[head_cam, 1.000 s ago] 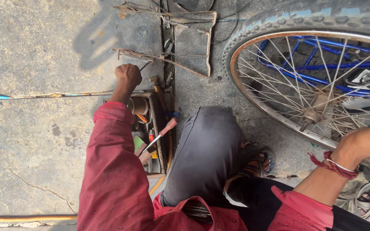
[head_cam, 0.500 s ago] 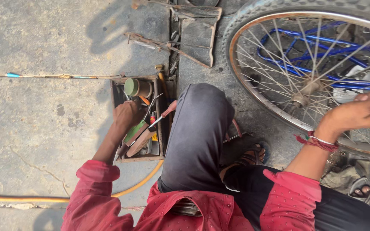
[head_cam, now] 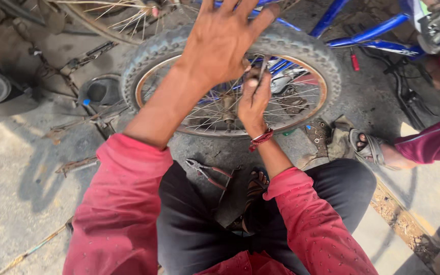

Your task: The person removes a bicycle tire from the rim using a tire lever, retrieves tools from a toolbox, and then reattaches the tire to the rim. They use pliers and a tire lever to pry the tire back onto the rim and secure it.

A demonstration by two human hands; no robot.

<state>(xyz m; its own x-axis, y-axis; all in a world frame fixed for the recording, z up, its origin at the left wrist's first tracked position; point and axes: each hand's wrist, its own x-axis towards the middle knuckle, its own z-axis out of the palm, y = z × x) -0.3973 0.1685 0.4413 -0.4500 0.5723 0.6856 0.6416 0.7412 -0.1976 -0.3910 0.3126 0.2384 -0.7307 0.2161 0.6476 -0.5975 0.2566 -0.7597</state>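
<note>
Across the upper middle of the frame a bicycle wheel [head_cam: 301, 51] with a knobby tyre fills the view, where half a second ago it sat off in the upper right corner. Both hands are on it now. Before, the left hand [head_cam: 225, 38] was down at an open box of tools on the left and the right hand [head_cam: 253, 99] rested alone on the rim. The left hand is lifted high with its fingers spread wide, palm toward the tyre, at the top centre of the frame. The right hand, with a red thread at the wrist, is closed in a pinch around a thin metal tool [head_cam: 264, 66] held in among the spokes, just above the hub; its exact kind cannot be told. The tool box has dropped out of view. Red-handled pliers [head_cam: 204, 170] lie on the ground at lower centre, between the person's knees and the wheel. At right, another person's sandalled foot [head_cam: 370, 147] rests near the tyre. The work appears to have moved from fetching a tool to using it on the wheel.
</note>
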